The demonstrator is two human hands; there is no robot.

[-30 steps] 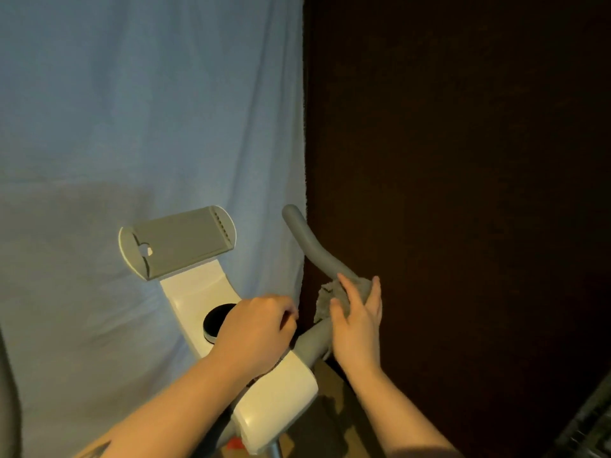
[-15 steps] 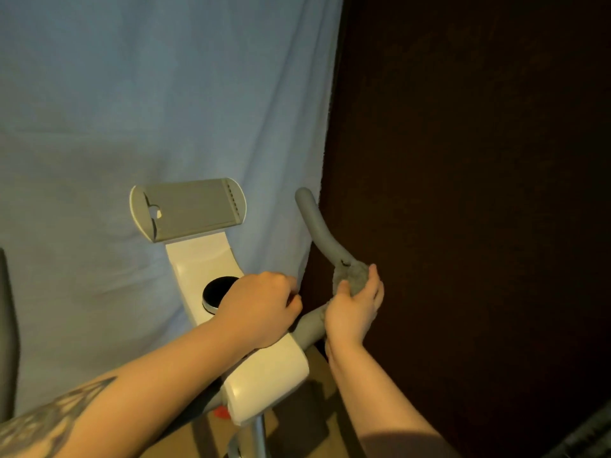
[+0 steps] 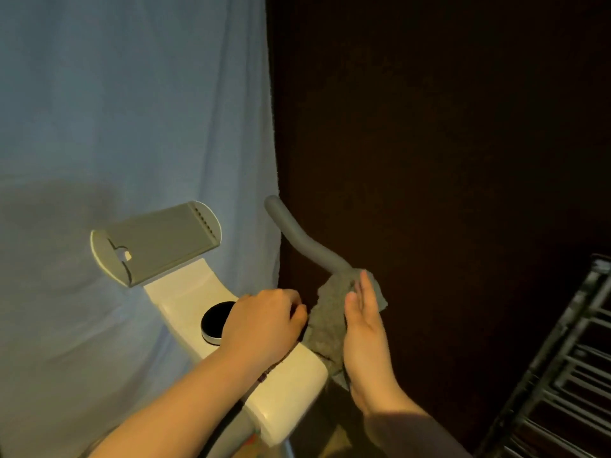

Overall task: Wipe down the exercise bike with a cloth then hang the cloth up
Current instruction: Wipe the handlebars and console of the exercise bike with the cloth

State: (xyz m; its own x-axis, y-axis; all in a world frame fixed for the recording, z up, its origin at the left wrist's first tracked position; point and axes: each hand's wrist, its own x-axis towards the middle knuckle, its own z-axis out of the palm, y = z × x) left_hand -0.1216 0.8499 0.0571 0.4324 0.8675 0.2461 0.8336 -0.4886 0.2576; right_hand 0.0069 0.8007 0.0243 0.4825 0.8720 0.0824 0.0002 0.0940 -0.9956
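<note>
The exercise bike's white console column [image 3: 185, 302] rises at centre, with a grey tablet holder [image 3: 158, 242] on top and a round black dial [image 3: 215, 320]. A grey foam handlebar [image 3: 297, 239] curves up to the right of it. A grey cloth [image 3: 325, 320] is draped over the lower part of that handlebar. My right hand [image 3: 363, 328] lies with straight fingers against the cloth and presses it to the bar. My left hand [image 3: 264, 320] is curled over the console beside the dial; what its fingers hold is hidden.
A pale blue sheet [image 3: 132, 110] hangs behind the bike. A dark brown curtain or wall [image 3: 429, 127] fills the right side. A dark metal rack [image 3: 568, 375] with several rungs stands at the lower right. Wooden floor shows below the console.
My right hand has loosened from gripping the cloth round the handlebar to lying flat on it, and the cloth now hangs lower. The view has turned right, showing the rack.
</note>
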